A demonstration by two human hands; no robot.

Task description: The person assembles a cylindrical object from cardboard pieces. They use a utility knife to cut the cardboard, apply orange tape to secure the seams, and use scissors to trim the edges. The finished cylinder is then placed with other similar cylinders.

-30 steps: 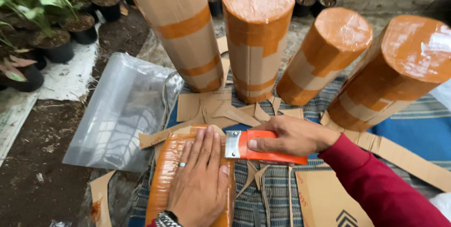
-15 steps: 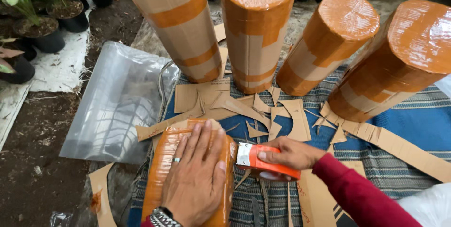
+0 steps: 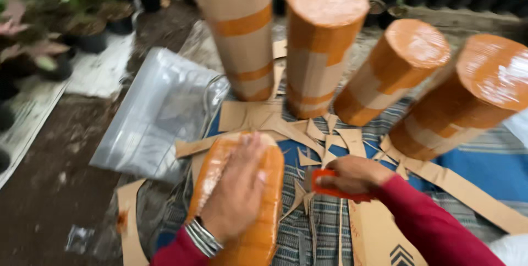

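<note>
Parcel (image 3: 242,200), tape-wrapped, lies under the flat, open left hand (image 3: 236,189); at 3 o'clock the right hand (image 3: 355,175) clasps the tape dispenser (image 3: 330,188). Four wrapped parcels (image 3: 324,46) stand finished at 12 o'clock.

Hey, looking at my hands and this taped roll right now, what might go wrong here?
The tape dispenser in your right hand likely has a cutting edge, close to your left hand pressing the wrapped cylinder. Loose cardboard scraps could stick to fresh tape. The leaning tall cylinders might topple if bumped.
</note>
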